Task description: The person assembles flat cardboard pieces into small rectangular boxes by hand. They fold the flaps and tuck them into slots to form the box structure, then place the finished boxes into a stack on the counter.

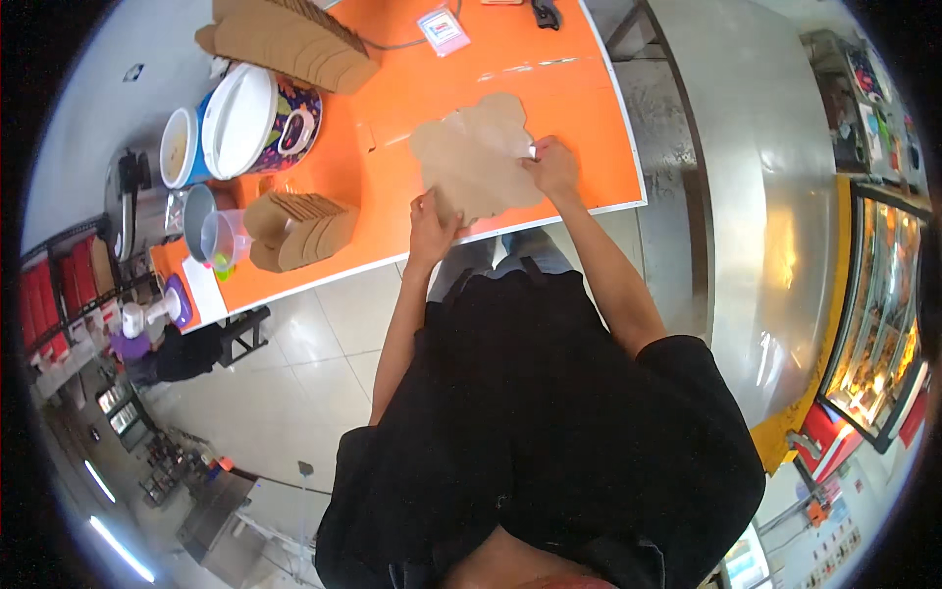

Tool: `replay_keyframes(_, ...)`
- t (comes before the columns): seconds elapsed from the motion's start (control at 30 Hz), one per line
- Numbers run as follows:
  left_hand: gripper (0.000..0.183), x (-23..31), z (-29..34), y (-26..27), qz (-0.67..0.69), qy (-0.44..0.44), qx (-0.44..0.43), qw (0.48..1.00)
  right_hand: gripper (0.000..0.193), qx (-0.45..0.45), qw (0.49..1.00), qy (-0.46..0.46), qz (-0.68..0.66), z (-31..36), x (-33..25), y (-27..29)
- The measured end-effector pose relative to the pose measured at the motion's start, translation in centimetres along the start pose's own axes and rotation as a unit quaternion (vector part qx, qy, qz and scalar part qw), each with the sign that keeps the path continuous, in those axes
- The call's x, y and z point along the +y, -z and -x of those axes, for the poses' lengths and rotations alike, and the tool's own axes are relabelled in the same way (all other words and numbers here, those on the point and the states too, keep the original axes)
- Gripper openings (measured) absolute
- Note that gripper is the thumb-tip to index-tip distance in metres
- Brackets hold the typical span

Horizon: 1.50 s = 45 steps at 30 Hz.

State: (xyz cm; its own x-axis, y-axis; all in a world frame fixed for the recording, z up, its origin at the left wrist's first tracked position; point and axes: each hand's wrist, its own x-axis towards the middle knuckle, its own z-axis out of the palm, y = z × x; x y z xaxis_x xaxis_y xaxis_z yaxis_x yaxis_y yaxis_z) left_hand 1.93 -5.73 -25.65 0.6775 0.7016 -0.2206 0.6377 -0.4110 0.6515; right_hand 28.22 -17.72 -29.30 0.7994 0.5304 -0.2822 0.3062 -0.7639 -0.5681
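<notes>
I find a brown scalloped cardboard sheet (473,147) lying flat on the orange bench (584,103), upper centre of the frame. My left hand (432,232), fingers half curled, touches its lower left edge. My right hand (552,170), fingers partly bent, is at its right edge, beside a small white piece (533,151); I cannot tell whether either hand grips anything.

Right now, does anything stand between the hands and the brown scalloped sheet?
Nothing visible does: the left hand touches the near edge of the brown sheet and the right hand its right edge, where a small white piece shows.
</notes>
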Motion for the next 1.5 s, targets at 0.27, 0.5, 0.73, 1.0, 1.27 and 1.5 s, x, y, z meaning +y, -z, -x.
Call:
replay_keyframes(0.27, 0.066, -2.9, -1.7, -1.2, -0.011, -0.090, -0.046, 0.995, 0.016, 0.079, 0.983, 0.067, -0.150, -0.4, 4.9, -3.9)
replay_keyframes(0.5, 0.069, -1.4, -1.1, 0.7, -0.096, -0.047, -0.052, 0.993, 0.024, 0.111, 0.988, 0.064, -0.084, 3.5, -1.4, 0.5)
replay_keyframes(0.73, 0.069, 1.0, -1.7, 2.6, -0.125, -0.008, -0.116, 0.985, 0.026, 0.099, 0.991, 0.002, 0.085, 3.8, -1.7, -0.2)
replay_keyframes(1.0, 0.067, 2.3, -2.9, 5.5, 0.115, -0.024, -0.180, 0.977, 0.034, 0.212, 0.964, 0.144, -0.075, 7.8, -6.5, 4.5)
replay_keyframes(1.27, 0.041, 11.7, -2.8, 10.6, 0.528, 0.139, -0.066, 0.835, 0.037, 0.067, 0.875, 0.479, -0.004, 14.7, -16.7, 9.2)
replay_keyframes(1.5, 0.047, 9.5, -0.3, 14.8, 0.577, 0.070, -0.141, 0.801, 0.043, 0.126, 0.904, 0.402, -0.067, 12.5, -20.0, 12.0)
